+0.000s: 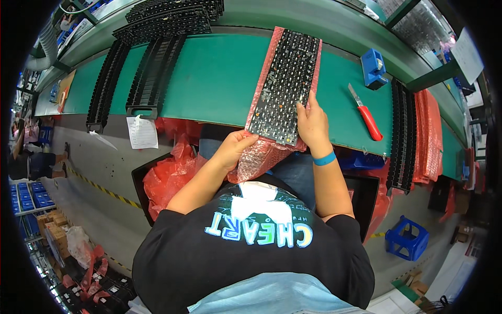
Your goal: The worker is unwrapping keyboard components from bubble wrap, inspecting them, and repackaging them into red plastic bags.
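A long black circuit board (285, 86) with rows of small components lies on red bubble wrap (265, 65), tilted slightly over the table's near edge. My left hand (234, 149) is closed, thumb and fingers pinching the wrap at the board's near left corner. At the right edge, my right hand (314, 123) grips the board, its thumb on the top face and a finger along the side; a blue band circles that wrist. Loose bubble wrap (261, 159) hangs below the board over my lap. The fingers beneath the board are hidden.
On the green table (209, 73) lie a red-handled knife (369, 121) with its blade out and a blue tape dispenser (373, 69). Black slotted racks (152, 76) stand left, another rack (401, 136) right beside stacked red bubble bags (428, 138). Boards (167, 23) are piled at the back.
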